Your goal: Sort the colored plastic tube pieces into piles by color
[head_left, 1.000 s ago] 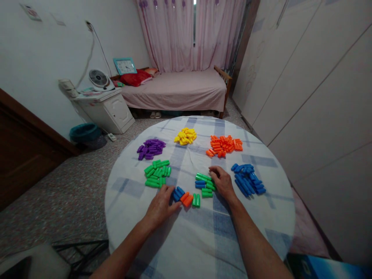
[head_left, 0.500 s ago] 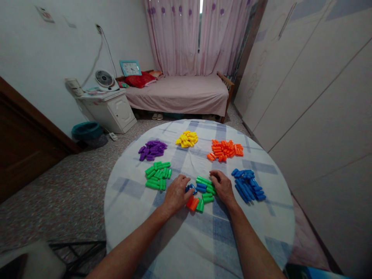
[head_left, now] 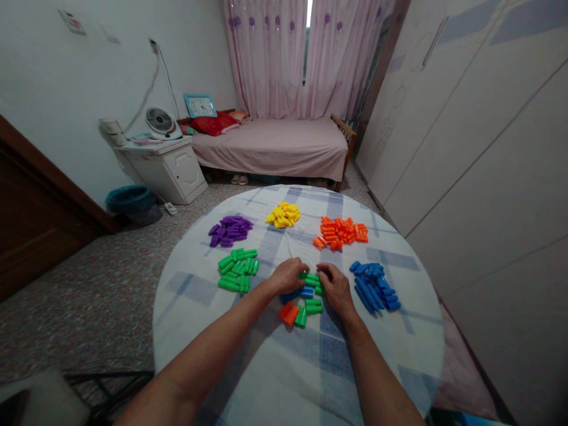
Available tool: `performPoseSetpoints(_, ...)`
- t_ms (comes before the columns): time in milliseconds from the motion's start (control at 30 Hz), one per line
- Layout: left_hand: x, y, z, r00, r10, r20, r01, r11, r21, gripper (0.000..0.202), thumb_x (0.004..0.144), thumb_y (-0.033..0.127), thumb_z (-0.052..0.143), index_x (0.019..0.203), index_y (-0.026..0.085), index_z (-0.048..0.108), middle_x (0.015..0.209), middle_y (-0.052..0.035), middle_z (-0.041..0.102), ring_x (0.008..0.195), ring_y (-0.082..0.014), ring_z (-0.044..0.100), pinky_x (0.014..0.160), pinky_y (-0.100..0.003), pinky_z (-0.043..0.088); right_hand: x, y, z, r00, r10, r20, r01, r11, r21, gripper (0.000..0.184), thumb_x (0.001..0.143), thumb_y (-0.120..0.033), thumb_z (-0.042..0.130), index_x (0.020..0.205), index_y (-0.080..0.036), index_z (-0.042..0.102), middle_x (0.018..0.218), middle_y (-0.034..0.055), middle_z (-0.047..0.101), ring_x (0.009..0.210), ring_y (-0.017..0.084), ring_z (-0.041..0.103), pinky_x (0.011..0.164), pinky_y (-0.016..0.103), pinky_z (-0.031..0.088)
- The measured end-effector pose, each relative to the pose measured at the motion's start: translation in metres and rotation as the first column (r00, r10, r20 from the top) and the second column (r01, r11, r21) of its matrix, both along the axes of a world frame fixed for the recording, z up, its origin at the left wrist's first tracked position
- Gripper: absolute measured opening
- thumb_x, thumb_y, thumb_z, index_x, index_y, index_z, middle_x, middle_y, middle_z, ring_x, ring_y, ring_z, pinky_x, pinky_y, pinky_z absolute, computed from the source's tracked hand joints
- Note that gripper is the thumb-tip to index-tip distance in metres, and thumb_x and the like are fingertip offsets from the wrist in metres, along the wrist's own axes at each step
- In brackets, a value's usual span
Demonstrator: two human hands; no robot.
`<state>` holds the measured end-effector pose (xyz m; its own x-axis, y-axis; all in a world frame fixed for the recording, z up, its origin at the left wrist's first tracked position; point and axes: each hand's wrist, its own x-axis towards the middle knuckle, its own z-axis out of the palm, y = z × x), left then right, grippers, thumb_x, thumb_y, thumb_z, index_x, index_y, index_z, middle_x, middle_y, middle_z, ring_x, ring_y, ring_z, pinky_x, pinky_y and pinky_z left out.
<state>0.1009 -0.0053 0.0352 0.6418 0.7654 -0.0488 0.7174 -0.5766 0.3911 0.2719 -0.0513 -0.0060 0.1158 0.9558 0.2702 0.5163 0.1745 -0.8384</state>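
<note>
In the middle of the table lies a small cluster of short plastic pieces. My left hand (head_left: 289, 276) has its fingers bent round the left end of the upper green plastic pieces (head_left: 311, 280). At their right end my right hand (head_left: 336, 286) curls its thumb and fingers against the same pieces. Just below are blue plastic pieces (head_left: 306, 292), partly hidden by my left hand. Nearer to me lie two orange pieces (head_left: 289, 313), an upright-looking green piece (head_left: 300, 316) and a green pair (head_left: 313, 306).
Loose piles ring the cluster: green (head_left: 238, 270), purple (head_left: 231, 230), yellow (head_left: 283, 215), orange (head_left: 339, 231) and blue (head_left: 375, 287). They rest on a round table with a checked cloth (head_left: 284, 384). A bed (head_left: 284, 145) stands beyond, a wardrobe (head_left: 479, 177) on the right.
My left hand has moved up and right, from the blue pieces to the upper green ones. My right hand stays at their right end. The view has shifted slightly.
</note>
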Motion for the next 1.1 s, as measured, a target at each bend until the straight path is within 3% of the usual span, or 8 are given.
performPoseSetpoints(200, -0.006, -0.005, -0.001, 0.999, 0.048, 0.017, -0.048, 0.999, 0.019, 0.025, 0.07, 0.027, 0.063, 0.094, 0.019, 0.067, 0.09, -0.0041, 0.062, 0.084, -0.0176, 0.056, 0.072, -0.024, 0.043, 0.001, -0.001, 0.0, 1.0, -0.003, -0.015, 0.003, 1.0, -0.016, 0.028, 0.081, -0.032, 0.045, 0.096, -0.018, 0.064, 0.095, 0.0062, 0.068, 0.088, 0.021, 0.062, 0.081, 0.034, 0.046)
performPoseSetpoints(400, -0.048, -0.017, 0.008, 0.975, 0.194, 0.109, -0.199, 0.979, 0.033, 0.025, 0.074, 0.027, 0.059, 0.096, 0.018, 0.066, 0.088, -0.003, 0.061, 0.081, -0.016, 0.056, 0.072, -0.024, 0.043, 0.002, 0.0, 0.0, 0.999, 0.004, -0.039, -0.005, 0.999, -0.038, 0.033, 0.084, -0.04, 0.043, 0.096, -0.019, 0.065, 0.096, 0.0062, 0.068, 0.09, 0.021, 0.061, 0.082, 0.033, 0.045)
performPoseSetpoints(633, -0.119, -0.028, 0.019, 0.869, 0.426, 0.253, -0.464, 0.879, 0.111, 0.024, 0.074, 0.026, 0.059, 0.096, 0.018, 0.066, 0.09, -0.0033, 0.061, 0.082, -0.0165, 0.057, 0.074, -0.027, 0.045, 0.002, 0.001, 0.001, 0.999, -0.001, -0.04, -0.001, 0.999, -0.05, 0.032, 0.085, -0.041, 0.043, 0.095, -0.02, 0.064, 0.096, 0.0059, 0.067, 0.09, 0.022, 0.061, 0.08, 0.034, 0.045)
performPoseSetpoints(833, -0.165, -0.028, 0.011, 0.786, 0.588, 0.191, -0.618, 0.76, 0.203, 0.031, 0.078, 0.03, 0.057, 0.105, 0.016, 0.063, 0.093, -0.0052, 0.061, 0.087, -0.0201, 0.057, 0.08, -0.032, 0.046, 0.003, 0.001, -0.001, 1.0, -0.005, -0.019, 0.004, 0.999, -0.043, 0.03, 0.083, -0.038, 0.045, 0.096, -0.019, 0.064, 0.097, 0.0062, 0.067, 0.09, 0.022, 0.061, 0.081, 0.034, 0.045)
performPoseSetpoints(1000, -0.165, -0.036, 0.002, 0.778, 0.575, 0.255, -0.627, 0.674, 0.392, 0.028, 0.08, 0.026, 0.054, 0.106, 0.017, 0.062, 0.102, -0.0101, 0.058, 0.1, -0.0258, 0.053, 0.091, -0.04, 0.043, 0.003, 0.001, -0.002, 1.0, 0.002, -0.003, -0.002, 0.999, -0.034, 0.031, 0.082, -0.037, 0.044, 0.096, -0.018, 0.064, 0.094, 0.0063, 0.067, 0.088, 0.021, 0.061, 0.08, 0.034, 0.045)
performPoseSetpoints(1033, -0.158, -0.041, 0.0, 0.789, 0.542, 0.289, -0.614, 0.682, 0.397, 0.028, 0.081, 0.025, 0.053, 0.107, 0.017, 0.061, 0.105, -0.0103, 0.057, 0.102, -0.0259, 0.052, 0.093, -0.04, 0.043, 0.003, 0.001, -0.002, 1.0, 0.003, -0.002, -0.003, 0.999, -0.032, 0.031, 0.082, -0.037, 0.044, 0.096, -0.018, 0.064, 0.093, 0.0063, 0.067, 0.087, 0.021, 0.061, 0.079, 0.034, 0.045)
performPoseSetpoints(1100, -0.138, -0.055, -0.002, 0.833, 0.443, 0.331, -0.544, 0.762, 0.35, 0.026, 0.083, 0.023, 0.051, 0.106, 0.018, 0.061, 0.106, -0.0093, 0.057, 0.104, -0.0242, 0.052, 0.094, -0.039, 0.043, 0.002, 0.002, -0.002, 1.0, 0.001, -0.003, -0.001, 1.0, -0.029, 0.031, 0.081, -0.037, 0.044, 0.096, -0.017, 0.064, 0.092, 0.0064, 0.067, 0.086, 0.021, 0.062, 0.079, 0.034, 0.045)
